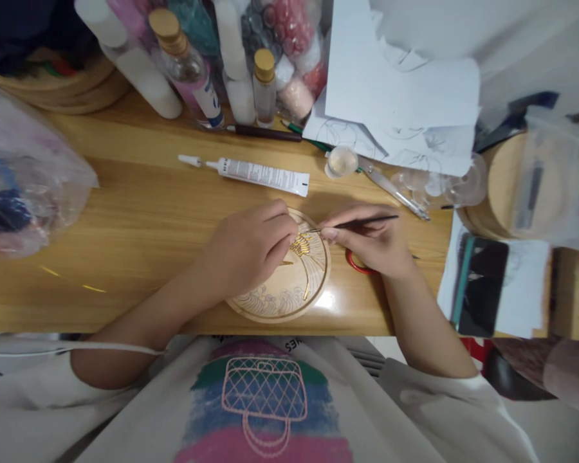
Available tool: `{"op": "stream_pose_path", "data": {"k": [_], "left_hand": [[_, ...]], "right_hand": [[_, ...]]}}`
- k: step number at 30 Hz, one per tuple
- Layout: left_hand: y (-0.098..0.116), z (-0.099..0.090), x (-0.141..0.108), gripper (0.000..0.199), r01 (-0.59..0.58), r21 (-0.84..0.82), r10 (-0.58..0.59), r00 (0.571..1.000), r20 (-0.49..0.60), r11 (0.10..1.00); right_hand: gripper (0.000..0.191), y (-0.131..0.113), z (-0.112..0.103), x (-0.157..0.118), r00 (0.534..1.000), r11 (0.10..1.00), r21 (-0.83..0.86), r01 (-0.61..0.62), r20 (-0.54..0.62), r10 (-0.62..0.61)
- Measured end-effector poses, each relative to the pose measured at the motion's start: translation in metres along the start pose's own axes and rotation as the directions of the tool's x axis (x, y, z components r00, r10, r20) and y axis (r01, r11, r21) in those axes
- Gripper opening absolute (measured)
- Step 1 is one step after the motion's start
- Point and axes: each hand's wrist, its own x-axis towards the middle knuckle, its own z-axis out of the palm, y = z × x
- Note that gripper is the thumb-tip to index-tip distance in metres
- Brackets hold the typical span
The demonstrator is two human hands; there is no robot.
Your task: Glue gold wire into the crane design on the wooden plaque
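A round wooden plaque (270, 305) lies near the table's front edge, with a line drawing of waves and a partly gold-lined figure on it. My left hand (258, 241) rests over its left side, fingers curled and thumb pressed in; whatever they pinch is hidden. From the right, my right hand (371, 241) grips a thin dark-handled tool (361, 222) between thumb and fingers. Its slim tip points at the left fingertips, above the gold lines; whether it is a brush or a pick I cannot tell. Red-handled scissors (357, 263) lie partly under my right hand.
A white glue tube (265, 175) lies behind the plaque, its cap (189, 159) by the nozzle. Bottles (193, 77), papers (400, 96), a small round cup (342, 161) and a pen (395, 191) line the back. A phone (482, 286) is at right, gold strands (94, 288) at left.
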Motion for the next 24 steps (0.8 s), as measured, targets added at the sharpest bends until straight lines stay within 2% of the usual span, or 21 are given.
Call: {"op": "stream_pose_path", "data": {"k": [3, 7, 12, 17, 24], "left_hand": [[-0.003, -0.001, -0.001, 0.026, -0.008, -0.114, 0.003, 0.999, -0.044, 0.993], [-0.003, -0.004, -0.001, 0.021, 0.039, -0.253, -0.056, 0.997, -0.059, 0.967], [-0.001, -0.009, 0.0, 0.02, 0.096, -0.296, -0.095, 0.995, 0.018, 0.95], [-0.002, -0.006, 0.0, 0.018, 0.081, -0.222, -0.081, 0.997, 0.011, 0.972], [-0.004, 0.0, -0.002, 0.029, -0.018, 0.081, 0.02, 1.0, -0.024, 0.997]], "right_hand": [[0.009, 0.0, -0.001, -0.001, 1.0, 1.0, 0.022, -0.015, -0.006, 0.015], [0.005, -0.002, -0.002, -0.002, 1.0, 0.997, 0.077, 0.011, 0.01, -0.012], [0.008, -0.008, -0.002, -0.003, 1.0, 1.0, 0.008, -0.001, 0.03, 0.001], [0.009, -0.011, -0.002, -0.004, 0.999, 0.996, -0.085, 0.022, 0.043, -0.019], [0.006, -0.008, -0.003, -0.004, 0.996, 0.981, -0.182, 0.074, 0.056, -0.065]]}}
